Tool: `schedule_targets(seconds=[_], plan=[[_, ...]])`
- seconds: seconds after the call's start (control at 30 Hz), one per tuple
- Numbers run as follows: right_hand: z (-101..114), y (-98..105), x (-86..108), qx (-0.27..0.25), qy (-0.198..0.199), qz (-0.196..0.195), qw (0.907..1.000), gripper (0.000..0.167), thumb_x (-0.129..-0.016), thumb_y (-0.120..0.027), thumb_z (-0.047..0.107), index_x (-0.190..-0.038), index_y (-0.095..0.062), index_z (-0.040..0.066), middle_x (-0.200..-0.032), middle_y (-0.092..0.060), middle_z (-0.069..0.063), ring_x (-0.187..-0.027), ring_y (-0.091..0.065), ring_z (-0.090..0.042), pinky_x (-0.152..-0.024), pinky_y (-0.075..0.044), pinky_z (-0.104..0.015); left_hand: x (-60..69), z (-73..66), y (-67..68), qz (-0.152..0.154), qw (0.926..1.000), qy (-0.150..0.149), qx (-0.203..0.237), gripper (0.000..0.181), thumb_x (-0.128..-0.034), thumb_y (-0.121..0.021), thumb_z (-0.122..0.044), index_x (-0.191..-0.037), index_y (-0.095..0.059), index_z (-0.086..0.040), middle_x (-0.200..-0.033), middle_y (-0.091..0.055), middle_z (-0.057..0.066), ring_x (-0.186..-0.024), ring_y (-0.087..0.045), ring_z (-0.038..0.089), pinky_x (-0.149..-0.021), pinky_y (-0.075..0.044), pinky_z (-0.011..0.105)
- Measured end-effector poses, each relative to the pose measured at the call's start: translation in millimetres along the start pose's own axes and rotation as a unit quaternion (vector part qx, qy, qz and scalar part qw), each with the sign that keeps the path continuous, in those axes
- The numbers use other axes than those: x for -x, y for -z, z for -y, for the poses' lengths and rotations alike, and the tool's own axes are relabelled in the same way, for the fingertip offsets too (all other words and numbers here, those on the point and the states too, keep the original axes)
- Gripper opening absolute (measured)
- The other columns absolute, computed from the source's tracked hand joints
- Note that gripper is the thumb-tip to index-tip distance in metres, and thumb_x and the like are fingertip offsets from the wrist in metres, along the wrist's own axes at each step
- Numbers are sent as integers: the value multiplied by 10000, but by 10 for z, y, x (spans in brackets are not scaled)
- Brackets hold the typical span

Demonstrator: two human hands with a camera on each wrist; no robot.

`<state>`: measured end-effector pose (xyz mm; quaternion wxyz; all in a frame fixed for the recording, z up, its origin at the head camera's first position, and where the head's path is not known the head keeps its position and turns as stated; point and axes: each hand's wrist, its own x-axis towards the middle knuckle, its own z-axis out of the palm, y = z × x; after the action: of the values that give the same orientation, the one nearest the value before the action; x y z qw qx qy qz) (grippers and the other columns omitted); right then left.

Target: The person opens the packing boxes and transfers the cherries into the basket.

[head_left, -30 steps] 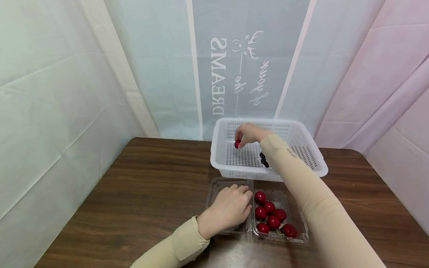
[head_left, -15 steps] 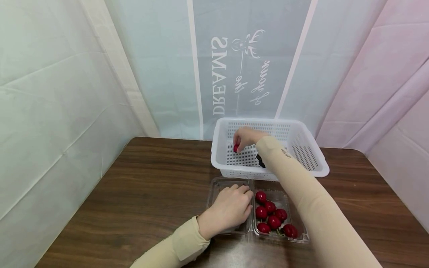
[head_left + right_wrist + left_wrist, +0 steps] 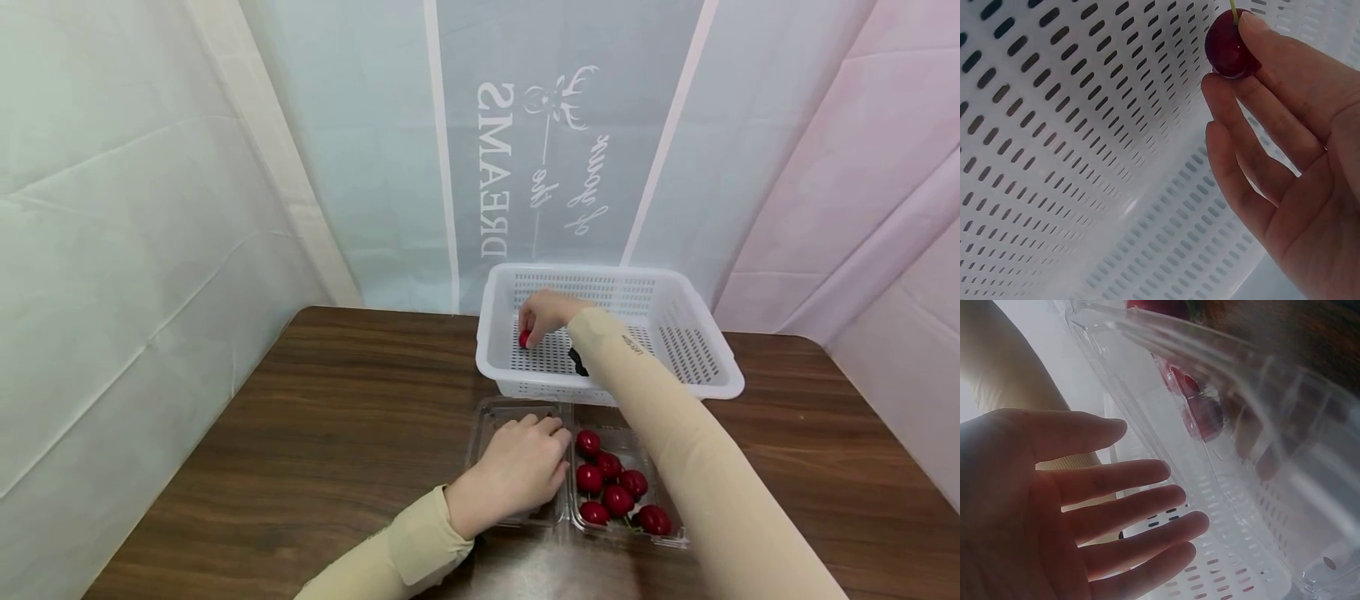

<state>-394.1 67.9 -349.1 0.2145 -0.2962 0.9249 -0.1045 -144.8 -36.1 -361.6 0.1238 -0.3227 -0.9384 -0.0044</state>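
My right hand [image 3: 549,312] is inside the white perforated basket [image 3: 491,367], near its left end. Between thumb and fingertips it pinches a dark red cherry [image 3: 1230,45] with a green stem. My left hand [image 3: 519,467] rests over the lid half of a clear plastic clamshell box [image 3: 487,417]; in the left wrist view its fingers [image 3: 1129,503] are straight and spread beside the clear plastic. Several cherries [image 3: 618,500] lie in the box's other half, just right of the left hand.
The basket stands at the back of the brown wooden table [image 3: 300,433], against a grey-blue curtain [image 3: 570,167] with white lettering. Pale cloth hangs on both sides. The clamshell box sits directly in front of the basket, under the right forearm.
My right hand has lowered slightly and shifted left within the basket, still pinching the cherry. The left hand stays in place over the box.
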Motion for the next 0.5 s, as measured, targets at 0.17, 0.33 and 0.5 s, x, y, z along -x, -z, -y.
schedule_targets(seconds=[0.17,0.33,0.5], plan=[[40,14,-27,47,111,53,9999,266,-739,-801,166,-968,-689,89,-966,-718,-39,-904,-640,-166,-819,-498,-312,1,-4,-7,12,10000,20,10,228,-857,-643,-330,-1012,-689,-169,-1073,-664,-14,-868,-627,154,-674,-516,291],[52,10,-60,135,18,132,9998,292,-742,-805,212,-980,-689,90,-927,-719,-18,-826,-646,-134,-760,-502,-288,-11,-8,-19,42,10000,32,17,234,-858,-640,-333,-1017,-686,-168,-1074,-663,-14,-869,-628,157,-678,-517,295],[65,-6,-116,-101,-9,277,9996,288,-745,-801,186,-981,-679,73,-920,-730,-33,-752,-677,-113,-726,-507,-255,-13,-9,-27,89,9999,62,8,238,-859,-635,-336,-1023,-682,-170,-1076,-661,-17,-865,-627,158,-676,-515,296]])
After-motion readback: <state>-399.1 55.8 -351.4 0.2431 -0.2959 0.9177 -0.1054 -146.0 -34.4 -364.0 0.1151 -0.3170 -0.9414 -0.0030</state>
